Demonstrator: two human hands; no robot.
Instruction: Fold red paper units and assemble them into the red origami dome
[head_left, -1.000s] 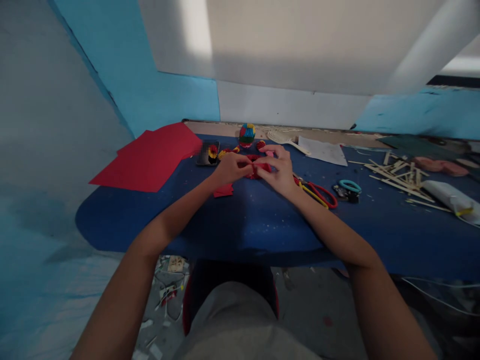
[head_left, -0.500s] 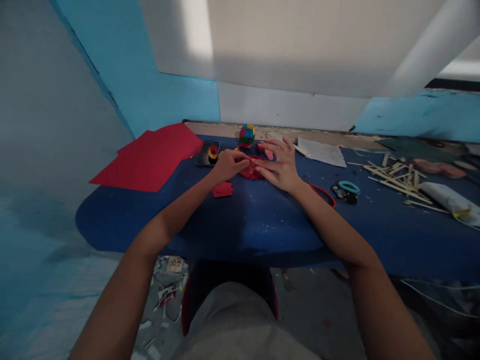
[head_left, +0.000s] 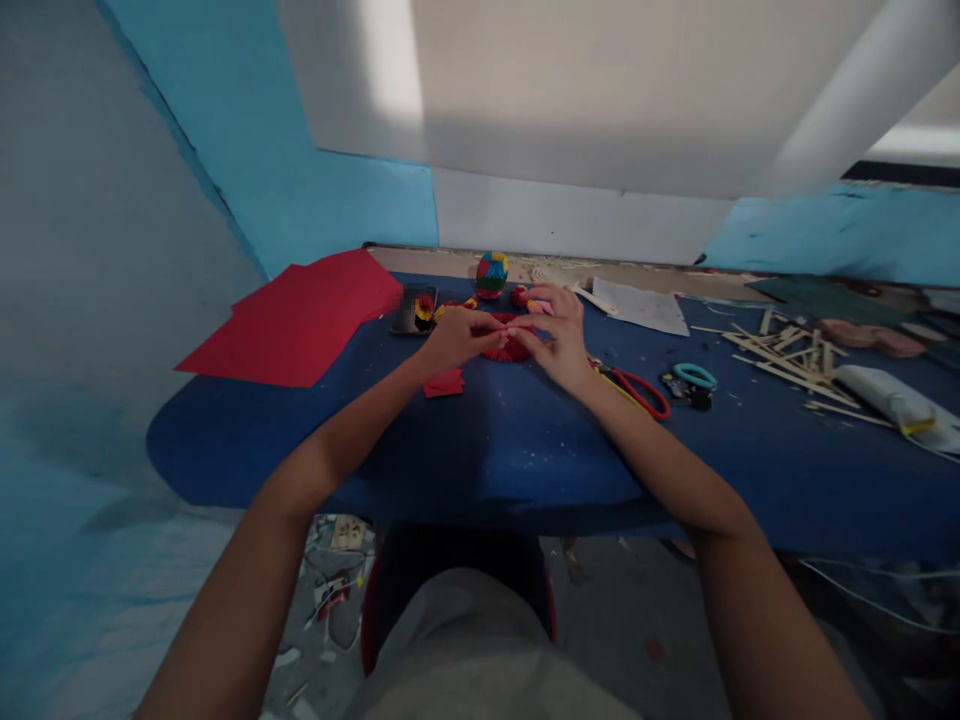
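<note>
My left hand [head_left: 461,338] and my right hand [head_left: 559,335] meet at the fingertips, thumbs and forefingers pinched, just above a round red pleated paper piece [head_left: 510,350] on the blue table. Anything between the fingertips is too small to make out. Small red paper pieces [head_left: 444,383] lie below my left hand. Beside my right wrist are red-handled scissors [head_left: 641,393], partly hidden by the arm. Behind the hands stands a multicoloured ball-like object [head_left: 492,274]. Small red and yellow pieces [head_left: 454,308] lie nearby.
Large red sheets [head_left: 300,320] cover the table's left end. A dark phone [head_left: 409,318] lies near them. To the right are a blue ring-shaped item [head_left: 694,376], thin wooden sticks [head_left: 795,355], a white sheet [head_left: 641,305] and a white packet [head_left: 889,400].
My right hand's fingers have drawn together from a spread pose and now meet my left fingertips. More of the scissors shows beside my right wrist.
</note>
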